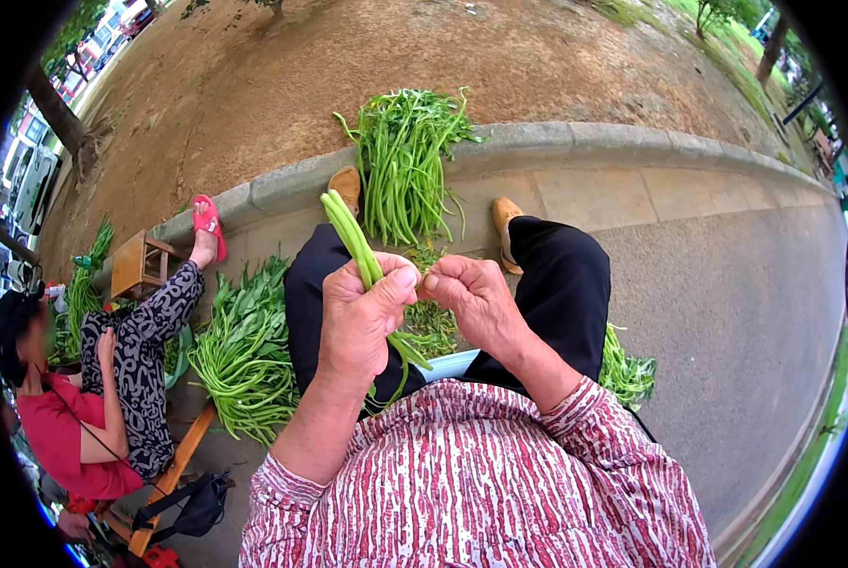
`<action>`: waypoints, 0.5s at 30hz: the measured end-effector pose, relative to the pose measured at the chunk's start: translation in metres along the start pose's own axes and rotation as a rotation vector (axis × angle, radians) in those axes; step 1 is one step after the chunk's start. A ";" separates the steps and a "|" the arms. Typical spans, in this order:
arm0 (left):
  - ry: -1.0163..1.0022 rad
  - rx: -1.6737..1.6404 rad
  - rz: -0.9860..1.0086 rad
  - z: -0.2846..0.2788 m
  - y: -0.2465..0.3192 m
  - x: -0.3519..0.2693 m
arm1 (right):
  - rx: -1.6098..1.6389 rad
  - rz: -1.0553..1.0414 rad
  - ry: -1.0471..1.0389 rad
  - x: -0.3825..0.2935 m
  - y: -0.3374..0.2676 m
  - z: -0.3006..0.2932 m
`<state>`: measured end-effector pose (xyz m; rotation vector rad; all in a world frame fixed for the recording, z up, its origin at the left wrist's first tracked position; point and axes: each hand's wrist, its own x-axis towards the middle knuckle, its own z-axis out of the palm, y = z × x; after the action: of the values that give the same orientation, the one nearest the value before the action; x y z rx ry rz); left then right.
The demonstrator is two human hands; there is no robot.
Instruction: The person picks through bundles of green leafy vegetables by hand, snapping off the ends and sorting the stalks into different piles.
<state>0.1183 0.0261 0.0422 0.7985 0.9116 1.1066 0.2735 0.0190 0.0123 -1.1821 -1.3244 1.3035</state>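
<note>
My left hand (360, 312) grips a small bundle of green leafy-vegetable stems (351, 231). Their thick cut ends point up and away from me, and thinner ends hang below the fist. Close against the left fingertips, my right hand (477, 302) is pinched shut, thumb on forefinger; whether a thin strand lies between them is too small to tell. Trimmed green scraps (431, 326) cover the ground between my legs, partly hidden by the hands. A large heap of long-stemmed greens (406, 170) leans on the kerb ahead, between my shoes.
Another leafy heap (246, 355) lies by my left leg, and more greens (626, 369) are at my right. On the left sits a person in red (76, 433), near a wooden stool (136, 266), a wooden bench (179, 476) and a dark bag (197, 504). A stone kerb (516, 142) curves ahead.
</note>
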 end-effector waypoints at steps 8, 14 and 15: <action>0.015 -0.053 0.018 0.004 -0.006 -0.004 | 0.138 0.074 0.224 0.009 0.004 0.001; -0.005 0.095 0.001 -0.001 0.001 -0.003 | 0.611 0.281 0.187 0.010 0.009 -0.032; -0.022 0.095 -0.026 -0.001 0.000 -0.002 | 0.615 0.273 0.174 0.008 0.000 -0.028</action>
<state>0.1166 0.0240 0.0419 0.8721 0.9593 1.0362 0.2997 0.0309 0.0130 -1.0210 -0.5748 1.6073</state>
